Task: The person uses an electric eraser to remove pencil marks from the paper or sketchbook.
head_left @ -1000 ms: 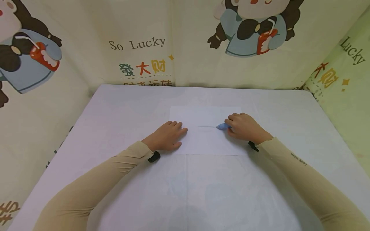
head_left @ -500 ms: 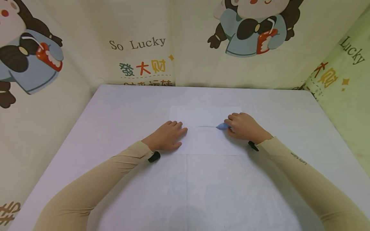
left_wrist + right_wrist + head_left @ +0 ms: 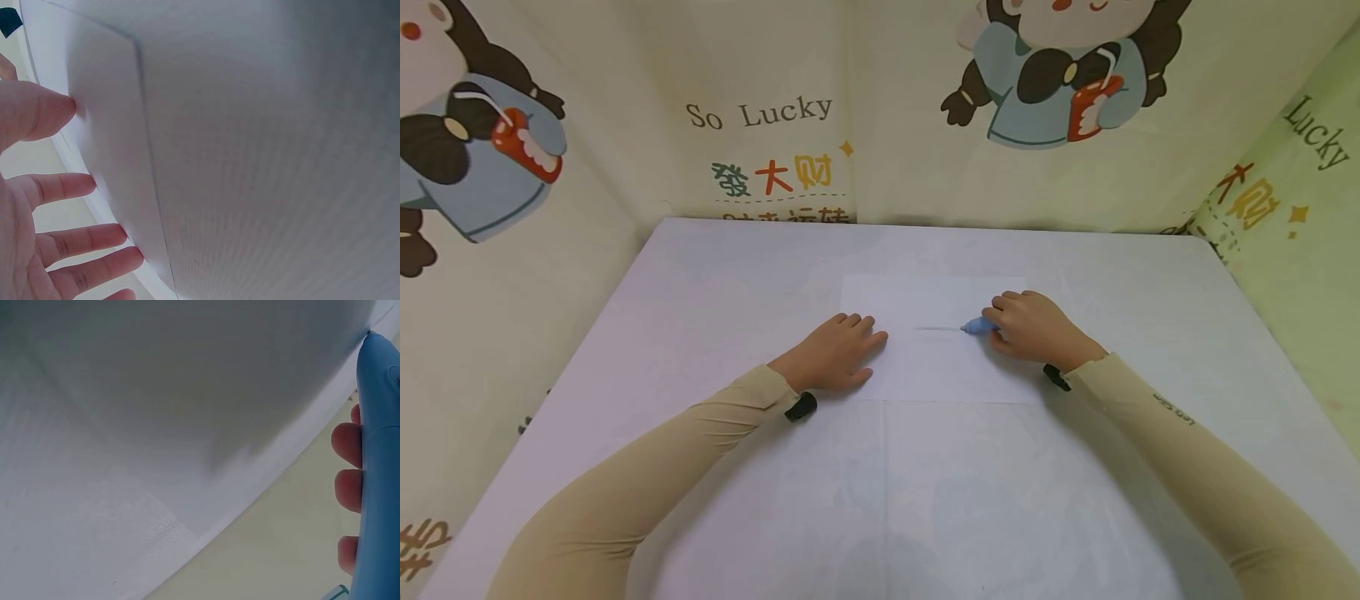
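The light blue plastic pen [image 3: 977,327] lies pinched in the right hand [image 3: 1030,329], its tip apparently touching the white rectangular paper sheet [image 3: 936,367] between both hands. The left hand [image 3: 838,354], fingers spread, presses flat on the sheet's near edge.

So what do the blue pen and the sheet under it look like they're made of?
Blue pen: probably plastic, with a smooth, evenly coloured, faintly glossy barrel. White sheet: most likely matte paper, thin, flat and sharp-edged, bearing a faint drawn line.
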The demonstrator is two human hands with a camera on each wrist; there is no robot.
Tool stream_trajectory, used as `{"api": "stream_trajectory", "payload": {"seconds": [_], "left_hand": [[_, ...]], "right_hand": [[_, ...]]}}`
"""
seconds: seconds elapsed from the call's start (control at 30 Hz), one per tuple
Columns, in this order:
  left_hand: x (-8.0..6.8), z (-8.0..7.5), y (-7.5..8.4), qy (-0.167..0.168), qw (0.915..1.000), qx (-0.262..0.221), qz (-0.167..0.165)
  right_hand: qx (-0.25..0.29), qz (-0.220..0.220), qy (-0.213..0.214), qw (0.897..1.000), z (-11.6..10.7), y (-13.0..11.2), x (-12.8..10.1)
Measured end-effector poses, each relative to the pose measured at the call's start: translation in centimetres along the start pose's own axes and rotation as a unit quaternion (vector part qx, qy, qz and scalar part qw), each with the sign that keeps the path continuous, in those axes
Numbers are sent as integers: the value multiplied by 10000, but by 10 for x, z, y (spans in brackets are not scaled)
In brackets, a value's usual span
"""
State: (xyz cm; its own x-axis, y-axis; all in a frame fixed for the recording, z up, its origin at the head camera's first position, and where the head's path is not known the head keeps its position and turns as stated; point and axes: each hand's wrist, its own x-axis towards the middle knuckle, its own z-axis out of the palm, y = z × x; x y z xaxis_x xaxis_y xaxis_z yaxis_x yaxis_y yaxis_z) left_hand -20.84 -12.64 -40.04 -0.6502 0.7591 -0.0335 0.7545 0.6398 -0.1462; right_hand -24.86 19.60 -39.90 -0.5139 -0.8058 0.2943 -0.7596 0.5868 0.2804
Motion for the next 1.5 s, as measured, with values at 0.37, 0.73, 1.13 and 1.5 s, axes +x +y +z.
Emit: {"api": "stream_trajectory", "payload": {"seconds": [0.37,0.73,1.13,1.5], "left_hand": [[0,1,0,55,10000,-23,-11],[1,3,-1,128,9999,-81,8],[2,5,-3,147,9999,-49,34],[2,3,-4,71,10000,-43,18]], "right_hand": [[-18,-17,34,10000,-1,-1,-1],[-29,-214,84,9997,-7,8,1],[-68,-341,-159,9993,-6,10,2],[60,-237,-279,9993,-4,7,5]]}}
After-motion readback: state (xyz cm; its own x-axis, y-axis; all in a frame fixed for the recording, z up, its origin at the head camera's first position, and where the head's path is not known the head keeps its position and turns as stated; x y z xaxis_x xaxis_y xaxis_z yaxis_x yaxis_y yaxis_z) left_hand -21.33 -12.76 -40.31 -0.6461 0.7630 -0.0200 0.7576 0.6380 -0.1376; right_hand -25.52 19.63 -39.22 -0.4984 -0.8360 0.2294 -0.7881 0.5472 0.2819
